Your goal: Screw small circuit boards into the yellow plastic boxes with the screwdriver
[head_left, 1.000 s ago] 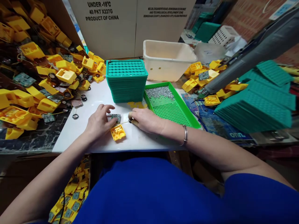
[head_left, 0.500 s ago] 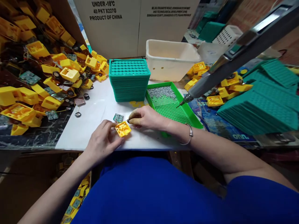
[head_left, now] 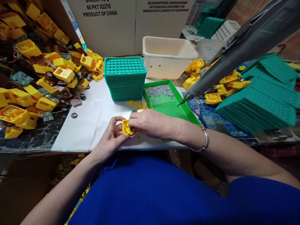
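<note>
My left hand (head_left: pixel 114 134) is closed around a small open yellow plastic housing (head_left: pixel 125 127), its hollow side facing up. The fingers of my right hand (head_left: pixel 150 123) are pinched at the housing's right side, pressing a small dark part (head_left: pixel 131 128) against its inside. Most of that dark part is hidden under the fingertips, so its kind is unclear. Just behind my right fingers, the edge of a green circuit board (head_left: pixel 134 111) shows; the rest is covered by the hand.
A stack of teal trays (head_left: pixel 125 79) stands behind my hands. Beside it lies a green tray (head_left: pixel 194 117) with many screws (head_left: pixel 159 90), under a hanging electric screwdriver (head_left: pixel 206 75). Yellow housings (head_left: pixel 64 73) with boards and wired speakers pile up at left. A white bin (head_left: pixel 168 61) stands behind.
The housing has turned and shifted slightly right in my left hand. My right hand has moved the dark part from the housing's upper corner into its right side, now covering most of the board.
</note>
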A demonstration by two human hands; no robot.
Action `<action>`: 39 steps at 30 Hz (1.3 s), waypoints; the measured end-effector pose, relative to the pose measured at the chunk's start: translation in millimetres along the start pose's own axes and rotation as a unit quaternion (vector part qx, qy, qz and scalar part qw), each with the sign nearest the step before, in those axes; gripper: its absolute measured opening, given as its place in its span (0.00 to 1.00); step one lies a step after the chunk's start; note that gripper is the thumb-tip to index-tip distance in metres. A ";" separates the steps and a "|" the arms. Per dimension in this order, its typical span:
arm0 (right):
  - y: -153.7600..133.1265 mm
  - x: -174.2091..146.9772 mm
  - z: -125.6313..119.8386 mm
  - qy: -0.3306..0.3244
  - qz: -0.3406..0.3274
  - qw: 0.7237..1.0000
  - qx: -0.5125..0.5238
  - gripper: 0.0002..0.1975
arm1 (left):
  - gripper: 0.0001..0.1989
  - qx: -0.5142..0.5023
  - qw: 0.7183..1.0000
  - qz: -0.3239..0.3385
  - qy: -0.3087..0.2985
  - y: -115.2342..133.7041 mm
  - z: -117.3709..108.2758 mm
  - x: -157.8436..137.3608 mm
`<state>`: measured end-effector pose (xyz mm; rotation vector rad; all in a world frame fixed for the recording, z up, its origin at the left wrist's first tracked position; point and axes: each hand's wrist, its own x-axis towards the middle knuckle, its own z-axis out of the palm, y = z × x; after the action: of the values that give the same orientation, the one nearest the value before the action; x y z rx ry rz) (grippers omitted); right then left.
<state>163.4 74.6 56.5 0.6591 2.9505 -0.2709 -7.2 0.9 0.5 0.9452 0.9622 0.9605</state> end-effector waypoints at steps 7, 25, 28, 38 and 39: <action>-2.5 -6.4 8.1 0.090 -0.043 0.994 -0.033 0.10 | 0.22 -0.070 0.996 0.028 0.036 -6.0 1.6 8.5; 28.1 -20.3 41.1 0.399 -0.142 0.904 0.065 0.17 | 0.19 -0.217 0.966 -0.141 -0.003 23.9 -9.9 -1.4; 19.4 -16.8 43.0 0.345 0.014 0.873 0.345 0.33 | 0.20 -0.211 0.967 -0.143 -0.030 22.8 -13.2 -3.3; -11.5 -15.2 44.6 0.364 0.090 0.771 0.514 0.20 | 0.17 -0.104 0.989 -0.040 0.095 2.5 6.8 3.6; -15.3 -16.3 47.7 0.386 0.069 0.794 0.465 0.19 | 0.17 -0.113 0.988 -0.028 0.105 0.8 8.0 4.9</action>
<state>174.5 44.9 14.5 1.3263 3.2697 -1.9352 1.4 4.1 2.4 0.6325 1.0267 1.1109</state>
